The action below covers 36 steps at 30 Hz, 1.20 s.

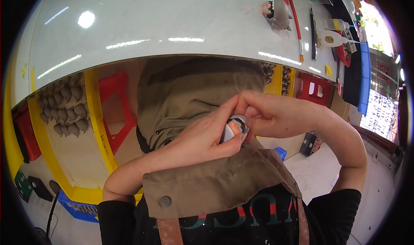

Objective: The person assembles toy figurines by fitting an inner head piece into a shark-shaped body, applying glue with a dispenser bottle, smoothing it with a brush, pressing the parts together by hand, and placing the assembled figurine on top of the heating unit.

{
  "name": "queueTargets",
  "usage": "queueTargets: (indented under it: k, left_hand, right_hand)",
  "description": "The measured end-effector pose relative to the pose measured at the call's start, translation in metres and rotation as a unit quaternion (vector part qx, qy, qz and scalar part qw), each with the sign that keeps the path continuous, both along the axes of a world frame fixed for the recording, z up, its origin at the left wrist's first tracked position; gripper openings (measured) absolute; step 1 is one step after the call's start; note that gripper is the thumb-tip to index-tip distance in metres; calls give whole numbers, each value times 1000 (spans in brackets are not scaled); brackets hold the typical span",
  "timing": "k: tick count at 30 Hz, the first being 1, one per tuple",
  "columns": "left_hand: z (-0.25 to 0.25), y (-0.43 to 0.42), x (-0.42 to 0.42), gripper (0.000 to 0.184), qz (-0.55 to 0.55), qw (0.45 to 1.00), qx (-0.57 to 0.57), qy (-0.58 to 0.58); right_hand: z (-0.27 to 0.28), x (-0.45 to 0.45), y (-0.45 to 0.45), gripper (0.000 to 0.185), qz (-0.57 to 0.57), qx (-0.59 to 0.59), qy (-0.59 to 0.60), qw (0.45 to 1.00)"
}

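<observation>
Above my lap, my left hand (207,131) is closed around a small grey figurine (236,127) with a peach face and black hair. Its thumb presses along the figurine's lower side. My right hand (263,115) meets it from the other side, with curled fingers pinched together against the figurine's edge. Whatever lies between those right fingertips is hidden. On the white table (164,21), a similar figurine (277,13) with a grey shark-shaped hood lies near a red-handled brush (296,29).
A black pen-like tool (313,34) and a white squeeze bottle (334,39) lie at the table's right end. Below left, a yellow tray (97,115) holds several grey pieces. Red stools (123,111) stand under the table, and a blue crate (75,206) sits on the floor.
</observation>
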<state>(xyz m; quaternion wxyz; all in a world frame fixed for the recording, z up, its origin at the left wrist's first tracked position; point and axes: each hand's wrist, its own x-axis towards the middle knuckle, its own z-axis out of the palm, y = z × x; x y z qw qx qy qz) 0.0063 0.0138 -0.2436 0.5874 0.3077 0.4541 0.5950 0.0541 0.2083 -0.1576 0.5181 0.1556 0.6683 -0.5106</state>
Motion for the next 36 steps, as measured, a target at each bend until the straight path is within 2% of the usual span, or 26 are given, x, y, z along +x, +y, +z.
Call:
queueTargets:
  k: [13, 19, 22, 25, 28, 31, 36]
  left_hand:
    - [3, 0, -3, 65, -17, 1000, -9, -20]
    - [-3, -1, 3, 67, 16, 1000, 18, -2]
    - [5, -2, -2, 64, 18, 1000, -2, 10]
    - [13, -2, -11, 55, -34, 999, -31, -6]
    - [11, -1, -8, 47, -12, 999, -15, -40]
    - [14, -3, -8, 43, -8, 1000, -6, -13]
    - [12, -6, -3, 44, 6, 1000, 6, 20]
  right_hand:
    - [2, -4, 1, 30, 18, 7, 0, 1000]
    - [5, -5, -1, 28, 14, 13, 4, 1000]
    - [11, -10, -4, 25, 23, 36, -2, 999]
    - [15, -13, -5, 24, 50, 47, 9, 998]
    - [23, -18, -10, 23, 55, 69, 1, 996]
    - [27, -21, -12, 23, 88, 83, 2, 993]
    - [27, -23, -13, 23, 79, 75, -22, 994]
